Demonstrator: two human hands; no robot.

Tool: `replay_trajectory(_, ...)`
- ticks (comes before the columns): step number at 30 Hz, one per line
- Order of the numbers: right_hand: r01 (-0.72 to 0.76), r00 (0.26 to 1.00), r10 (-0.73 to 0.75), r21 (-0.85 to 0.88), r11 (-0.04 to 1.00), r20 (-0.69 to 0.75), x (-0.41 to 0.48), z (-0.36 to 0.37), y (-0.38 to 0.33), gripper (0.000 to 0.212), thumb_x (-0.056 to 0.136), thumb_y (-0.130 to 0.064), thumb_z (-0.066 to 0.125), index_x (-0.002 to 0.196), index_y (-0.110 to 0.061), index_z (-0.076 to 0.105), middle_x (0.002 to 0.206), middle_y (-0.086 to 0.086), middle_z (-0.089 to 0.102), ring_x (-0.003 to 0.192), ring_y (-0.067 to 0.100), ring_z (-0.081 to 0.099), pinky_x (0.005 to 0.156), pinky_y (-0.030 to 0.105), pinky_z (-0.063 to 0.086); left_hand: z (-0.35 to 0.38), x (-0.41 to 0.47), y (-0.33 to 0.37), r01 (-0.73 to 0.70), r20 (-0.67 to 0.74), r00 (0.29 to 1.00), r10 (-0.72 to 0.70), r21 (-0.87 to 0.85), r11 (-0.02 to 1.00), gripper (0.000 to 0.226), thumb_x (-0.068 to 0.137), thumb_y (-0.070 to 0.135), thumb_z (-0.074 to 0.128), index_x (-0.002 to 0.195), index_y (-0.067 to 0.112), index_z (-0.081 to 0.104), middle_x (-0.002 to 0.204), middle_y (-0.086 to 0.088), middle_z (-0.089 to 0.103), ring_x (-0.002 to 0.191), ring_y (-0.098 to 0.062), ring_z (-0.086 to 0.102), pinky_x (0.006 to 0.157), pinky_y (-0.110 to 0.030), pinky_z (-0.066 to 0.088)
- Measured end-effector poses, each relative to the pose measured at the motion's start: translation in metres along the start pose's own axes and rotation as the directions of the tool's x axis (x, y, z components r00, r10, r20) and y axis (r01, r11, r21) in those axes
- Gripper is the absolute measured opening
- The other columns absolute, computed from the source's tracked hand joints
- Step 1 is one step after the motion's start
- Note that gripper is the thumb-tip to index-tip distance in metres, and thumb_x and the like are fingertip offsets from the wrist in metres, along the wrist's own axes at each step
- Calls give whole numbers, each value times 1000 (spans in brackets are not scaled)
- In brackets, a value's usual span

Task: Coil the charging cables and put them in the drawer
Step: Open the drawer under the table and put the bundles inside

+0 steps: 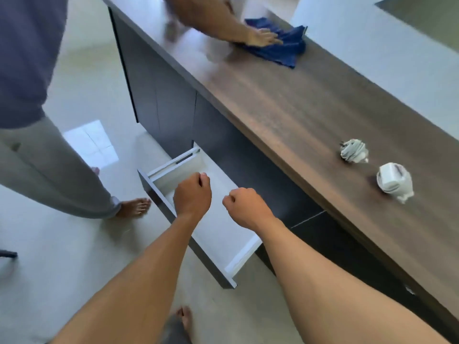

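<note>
While the upper coiled cable (354, 153) and lower coiled cable (393, 181) lie on the counter (285, 108) at right, the open drawer (223, 234) waits for them; left hand (192, 194) and right hand (244, 207) are empty fists.

Bright daylight, motion blur (wide-angle distortion)

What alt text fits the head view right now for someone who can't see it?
The left hand and right hand hover as empty fists over an open white drawer, while the near coiled cable and far coiled cable lie on the wooden countertop. Farther along, another person's hand rests on a blue cloth.
</note>
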State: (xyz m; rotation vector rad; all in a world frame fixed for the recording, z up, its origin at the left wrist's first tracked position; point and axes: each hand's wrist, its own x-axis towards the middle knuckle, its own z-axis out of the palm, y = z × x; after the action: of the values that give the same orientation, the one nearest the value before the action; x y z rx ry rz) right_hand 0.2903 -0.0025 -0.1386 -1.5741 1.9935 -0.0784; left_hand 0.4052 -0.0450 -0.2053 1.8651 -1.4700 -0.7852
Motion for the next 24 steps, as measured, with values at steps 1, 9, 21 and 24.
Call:
replay_trajectory(1,-1,1000,2,40,999,-22,-6,-9,-5,34,88,-24,42,57,-13,33,56,2,36,50,17,30,49,32,30,-9,-1,11,-35,-21,999,35,-8,999,44,101,26,40,65,4,53,57,-5,50,52,-18,45,47,-24,31)
replay_trajectory(9,102,950,-46,169,980,-308,-45,-128,-10,36,90,-32,43,64,-10,55,72,6,62,64,23,55,61,35,44,-67,14,144,-416,-7,909,416,5,909,45,101,27,41,57,17,40,53,2,42,49,-11,39,49,-28,26)
replay_trajectory(21,-279,741,438,360,890,-508,-84,-242,183,43,91,-35,52,131,-19,45,135,6,44,123,26,46,99,38,41,36,-11,308,-638,637,647,419,152,755,65,87,52,59,140,20,39,137,-5,48,122,-28,52,100,-42,44)
replay_trajectory(24,-416,741,572,428,802,-351,-88,-234,222,65,89,-46,56,142,-17,32,146,10,33,132,30,39,105,39,35,75,-32,313,-622,662,659,357,213,753,87,81,63,63,146,19,25,146,-10,33,132,-32,41,102,-47,41)
